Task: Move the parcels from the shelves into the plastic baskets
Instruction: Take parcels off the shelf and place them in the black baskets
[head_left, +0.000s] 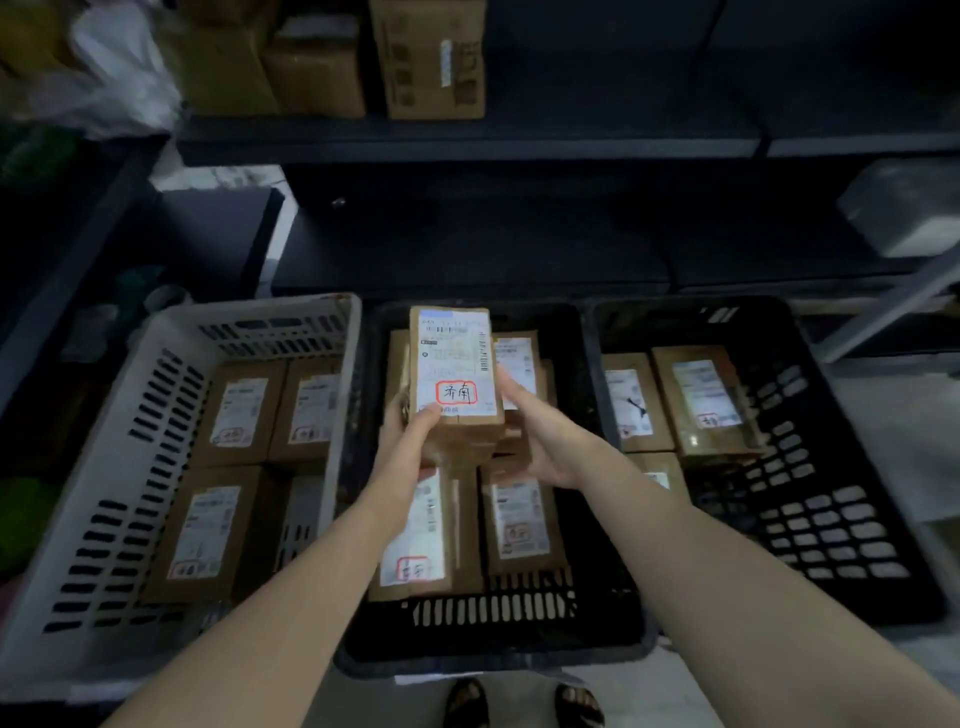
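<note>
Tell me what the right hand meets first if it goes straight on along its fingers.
The held parcel stack: the right hand points up-left at its right side, seemingly touching it; depth unclear.

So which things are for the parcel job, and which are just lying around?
For the job: parcel stack, left hand, right hand, white basket, middle black basket, right black basket.
Just lying about: white bag, grey block.

Two bare forearms (291, 597) ran to the frame edge, left hand (410, 441) and right hand (540, 441) were ungloved, feet wore dark sandals (466, 702), details blurred.
</note>
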